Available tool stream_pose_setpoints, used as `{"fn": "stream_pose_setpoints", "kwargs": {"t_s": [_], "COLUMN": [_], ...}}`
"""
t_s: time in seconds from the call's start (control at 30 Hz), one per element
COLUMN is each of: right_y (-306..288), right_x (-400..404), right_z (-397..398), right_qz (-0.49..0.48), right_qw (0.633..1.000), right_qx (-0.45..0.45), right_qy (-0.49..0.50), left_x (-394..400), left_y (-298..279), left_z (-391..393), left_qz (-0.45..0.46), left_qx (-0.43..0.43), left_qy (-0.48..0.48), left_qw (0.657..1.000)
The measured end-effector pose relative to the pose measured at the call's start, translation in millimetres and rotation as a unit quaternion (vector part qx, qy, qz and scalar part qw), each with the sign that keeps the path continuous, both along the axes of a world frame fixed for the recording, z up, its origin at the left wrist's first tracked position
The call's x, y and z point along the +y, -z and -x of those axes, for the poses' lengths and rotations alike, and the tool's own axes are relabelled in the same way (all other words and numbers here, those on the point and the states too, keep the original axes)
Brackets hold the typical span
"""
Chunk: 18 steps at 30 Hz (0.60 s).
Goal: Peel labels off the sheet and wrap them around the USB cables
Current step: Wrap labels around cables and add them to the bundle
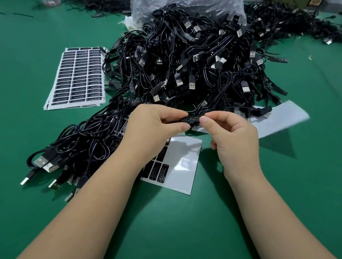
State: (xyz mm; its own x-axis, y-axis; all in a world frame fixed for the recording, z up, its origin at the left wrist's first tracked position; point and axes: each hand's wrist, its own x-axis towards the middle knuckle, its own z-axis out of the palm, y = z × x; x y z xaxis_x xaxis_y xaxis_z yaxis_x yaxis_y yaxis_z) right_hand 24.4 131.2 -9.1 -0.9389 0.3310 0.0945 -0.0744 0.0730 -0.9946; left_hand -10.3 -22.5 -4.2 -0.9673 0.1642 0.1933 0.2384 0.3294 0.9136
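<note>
With your left hand (158, 122) gripping the cable (177, 120) and your right hand (226, 130) pinching the label (194, 120) at centre frame, you are mid-wrap; next, press the label's free edge flat.

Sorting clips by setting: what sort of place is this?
Probably a small factory assembly or packing bench: a heap of USB cables, a stack of label sheets and a green work mat.

A single wide-angle camera on the person's head looks forward and down across a green table (176, 234). Both forearms reach in from the bottom edge, close to the lens. The cable pile (193, 64) lies farther off, mid-frame, edges visibly curved.
</note>
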Motion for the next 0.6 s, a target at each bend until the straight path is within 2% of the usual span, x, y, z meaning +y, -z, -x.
{"fn": "stream_pose_setpoints", "kwargs": {"t_s": [0.6], "right_y": [5.4], "right_x": [0.7], "right_z": [1.8], "right_qz": [-0.008], "right_qw": [1.000], "right_qx": [0.000], "right_qy": [-0.003], "left_x": [0.2], "left_y": [2.2], "left_z": [0.9], "left_qz": [0.018], "left_qx": [0.003], "left_qy": [0.009], "left_qw": [1.000]}}
